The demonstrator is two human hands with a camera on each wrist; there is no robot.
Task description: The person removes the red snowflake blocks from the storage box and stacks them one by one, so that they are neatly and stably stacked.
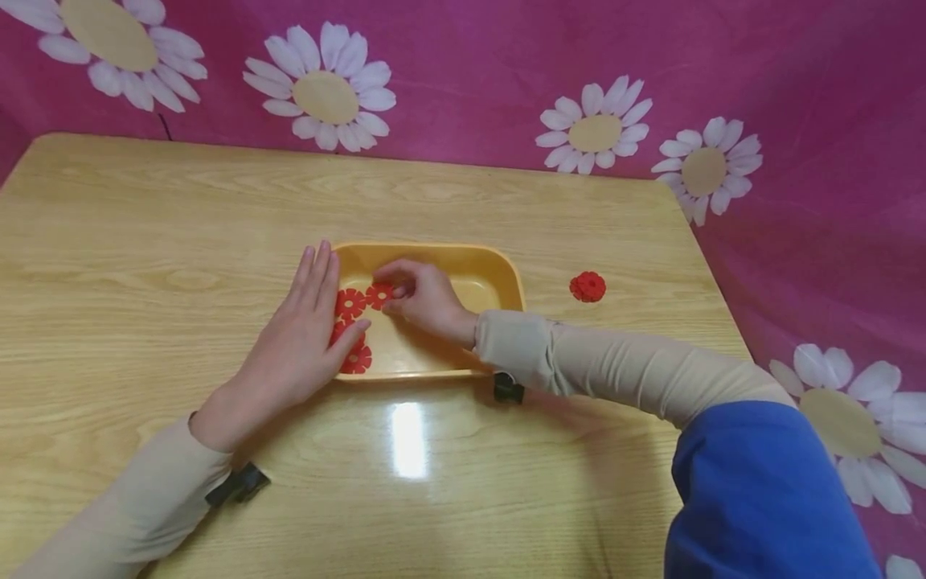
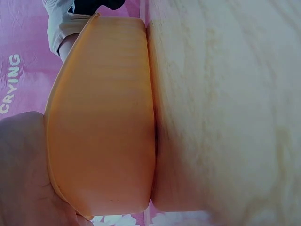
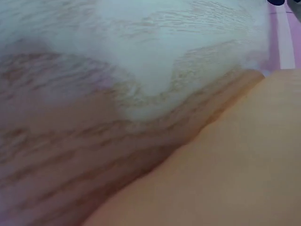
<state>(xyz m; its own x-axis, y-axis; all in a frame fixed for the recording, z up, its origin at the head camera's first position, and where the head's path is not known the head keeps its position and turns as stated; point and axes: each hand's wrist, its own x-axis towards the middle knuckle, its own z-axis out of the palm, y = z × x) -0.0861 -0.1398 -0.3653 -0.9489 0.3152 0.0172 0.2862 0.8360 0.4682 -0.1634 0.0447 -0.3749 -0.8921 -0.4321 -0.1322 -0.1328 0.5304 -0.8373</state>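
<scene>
A yellow plastic tray (image 1: 448, 373) sits on the wooden table. My left hand (image 1: 297, 342) lies over its left end with the fingers straight and the thumb stretched inside the rim. In the left wrist view, part of that hand (image 2: 21, 174) rests against the edge of the tray (image 2: 103, 117). Inside the tray, at the left, several red flower-shaped discs (image 1: 350, 303) lie close together, some partly hidden by the left hand. My right hand (image 1: 432, 304) reaches into the tray, its curled fingers and thumb holding a red flower-shaped disc (image 1: 379, 296) beside the others.
A small pile of red flower discs (image 1: 587, 286) lies on the table (image 1: 463, 507) to the right of the tray. Behind and right hangs a pink cloth (image 1: 463, 80) with white daisies. Dark devices (image 1: 242, 484) are strapped at both wrists.
</scene>
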